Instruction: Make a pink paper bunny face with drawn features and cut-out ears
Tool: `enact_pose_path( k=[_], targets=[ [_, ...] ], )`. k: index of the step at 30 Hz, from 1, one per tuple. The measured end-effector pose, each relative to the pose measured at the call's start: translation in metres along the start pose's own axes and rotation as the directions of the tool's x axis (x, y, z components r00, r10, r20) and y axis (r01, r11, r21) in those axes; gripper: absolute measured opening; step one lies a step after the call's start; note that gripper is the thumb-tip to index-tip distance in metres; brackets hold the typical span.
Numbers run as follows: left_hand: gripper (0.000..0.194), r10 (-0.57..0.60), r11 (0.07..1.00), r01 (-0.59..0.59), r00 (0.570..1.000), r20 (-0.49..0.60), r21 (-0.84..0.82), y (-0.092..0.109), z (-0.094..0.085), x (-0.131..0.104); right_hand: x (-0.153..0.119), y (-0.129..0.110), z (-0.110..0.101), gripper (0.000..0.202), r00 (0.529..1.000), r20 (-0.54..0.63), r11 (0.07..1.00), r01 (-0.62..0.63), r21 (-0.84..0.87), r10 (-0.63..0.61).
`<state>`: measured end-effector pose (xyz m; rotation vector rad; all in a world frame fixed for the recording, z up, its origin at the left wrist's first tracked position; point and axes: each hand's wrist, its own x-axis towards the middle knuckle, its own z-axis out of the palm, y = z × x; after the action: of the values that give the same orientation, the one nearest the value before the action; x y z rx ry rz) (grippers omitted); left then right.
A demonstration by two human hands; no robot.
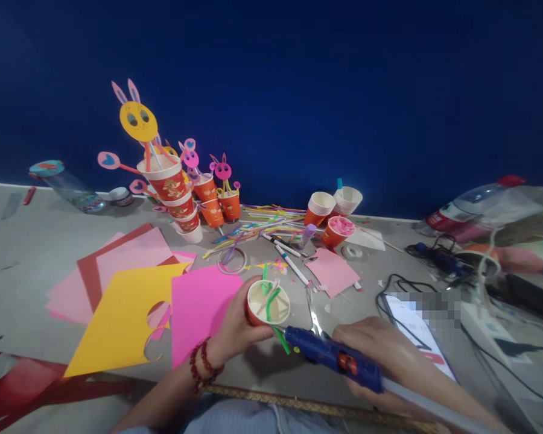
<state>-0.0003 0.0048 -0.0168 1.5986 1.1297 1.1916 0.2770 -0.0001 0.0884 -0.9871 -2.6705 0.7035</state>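
Observation:
My left hand (238,322) is wrapped round a red paper cup (255,317), whose white inside faces up. Green pipe cleaners (271,304) stand in the cup and one green end sticks out below its rim. In my right hand (375,346) is a blue glue gun (332,357), a glue stick coming out of its back end. The gun's nozzle points at the near right side of the cup, close to the green end; whether it touches cannot be made out. Scissors (314,316) lie behind the gun.
Yellow paper (113,316) and pink paper (199,307) lie at left. Behind them stand cups with rabbit figures (169,184). Pipe cleaners (262,224), pens (292,263) and stacked cups (319,208) are at the back. At right are a phone (416,331), cables and a bottle (466,208).

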Motion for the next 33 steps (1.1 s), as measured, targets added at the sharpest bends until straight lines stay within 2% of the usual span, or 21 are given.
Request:
enact_pose_path(
  k=[11,15,18,20,21,23,25,27,28,29,30,32,33],
  targets=[
    [0.085,0.009,0.999,-0.009,1.000,-0.001,-0.033,-0.008,0.001,-0.002,0.002,-0.004,-0.006,0.012,1.000,-0.004,0.998,-0.021,0.063,0.021],
    [0.084,0.033,0.999,-0.033,0.999,0.004,-0.033,-0.009,0.001,-0.002,0.008,-0.009,-0.015,0.014,0.999,0.020,0.989,-0.029,0.146,0.026],
    [0.084,0.036,0.999,-0.036,0.999,0.000,-0.028,-0.007,0.000,-0.002,0.006,-0.006,-0.015,0.015,0.995,0.059,0.963,-0.094,0.254,0.082],
    [0.083,0.031,0.999,-0.031,1.000,-0.006,-0.020,-0.005,-0.001,-0.002,0.000,0.001,-0.009,0.016,0.980,0.066,0.892,-0.200,0.406,0.190],
    [0.082,0.027,1.000,-0.027,1.000,-0.010,-0.012,-0.003,-0.002,-0.001,-0.004,0.005,-0.004,0.020,0.958,0.067,0.819,-0.275,0.504,0.280],
    [0.079,0.017,1.000,-0.017,1.000,-0.013,0.006,-0.002,-0.002,-0.001,-0.012,0.014,0.004,0.033,0.896,0.144,0.600,-0.393,0.697,0.420],
    [0.077,0.004,1.000,-0.004,1.000,-0.021,0.005,-0.002,-0.002,-0.001,-0.016,0.022,0.006,0.041,0.872,0.200,0.423,-0.403,0.811,0.446],
    [0.077,-0.015,1.000,0.015,0.999,-0.040,-0.019,-0.006,-0.002,-0.003,-0.016,0.032,-0.001,0.042,0.865,0.112,0.359,-0.317,0.878,0.489],
    [0.078,-0.032,0.999,0.031,0.998,-0.044,-0.028,-0.009,-0.002,-0.004,-0.016,0.039,-0.008,0.041,0.841,0.012,0.368,-0.250,0.895,0.541],
    [0.079,-0.051,0.998,0.049,0.998,-0.042,-0.036,-0.013,-0.003,-0.004,-0.015,0.047,-0.017,0.038,0.792,-0.113,0.401,-0.176,0.899,0.599],
    [0.080,-0.066,0.997,0.064,0.997,-0.043,-0.041,-0.016,-0.003,-0.005,-0.015,0.058,-0.027,0.035,0.722,-0.251,0.462,-0.106,0.880,0.644],
    [0.081,-0.082,0.996,0.080,0.995,-0.049,-0.037,-0.021,-0.003,-0.005,-0.016,0.087,-0.048,0.033,0.523,-0.542,0.653,-0.039,0.756,0.658],
    [0.081,-0.081,0.996,0.080,0.995,-0.057,-0.034,-0.022,-0.003,-0.005,-0.017,0.104,-0.058,0.033,0.421,-0.647,0.737,-0.080,0.672,0.636]
  ],
)
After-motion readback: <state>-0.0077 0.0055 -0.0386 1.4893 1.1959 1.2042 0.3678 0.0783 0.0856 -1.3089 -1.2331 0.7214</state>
